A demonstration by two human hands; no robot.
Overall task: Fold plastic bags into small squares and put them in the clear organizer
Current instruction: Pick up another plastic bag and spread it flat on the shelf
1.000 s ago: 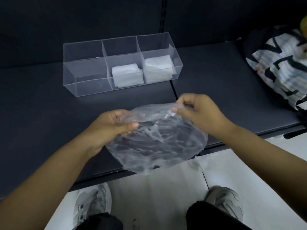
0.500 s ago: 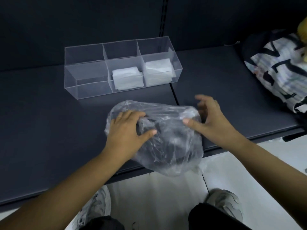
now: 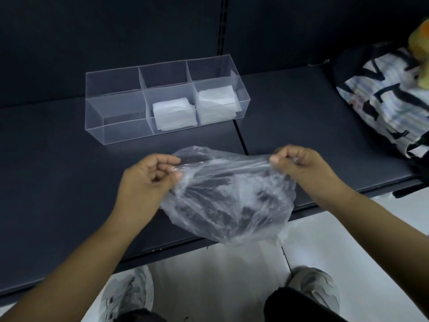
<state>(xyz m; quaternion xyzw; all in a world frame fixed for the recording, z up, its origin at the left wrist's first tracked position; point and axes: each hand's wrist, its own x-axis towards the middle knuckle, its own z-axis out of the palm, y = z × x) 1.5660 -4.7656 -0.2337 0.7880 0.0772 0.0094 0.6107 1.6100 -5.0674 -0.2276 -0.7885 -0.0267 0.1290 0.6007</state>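
The dark shelf [image 3: 58,170] takes up most of the frame, matte and flat, a good hard bed to press folds on. That is why I judge I am working low over its front edge, with the pale floor [image 3: 220,275] below. At the far right of the frame slumps a soft black-and-white patterned bag [image 3: 380,101], well apart from my work.

In the upper middle stands the clear organizer [image 3: 116,126], a rigid box with thin see-through walls and three compartments in a row. It sits beyond the bag, where I could reach it, so a finished square would have a short trip.

The plastic bag [image 3: 232,201] hangs in the middle of the frame between my hands, thin, crinkled and cloudy. Its lower part bulges out past the shelf edge (still holding air, I would guess). I hold its top edge stretched sideways, probably to straighten it before laying it flat for the first fold.

My left hand [image 3: 144,182] and right hand [image 3: 304,166] are at the same height, one at each end of that edge.

Two white folded squares are already stored: one in the middle compartment [image 3: 173,115], one in the right compartment [image 3: 217,103]. The left compartment looks empty.

On both hands the fingers [image 3: 167,160] are curled, thumb against forefinger, pinching the film.
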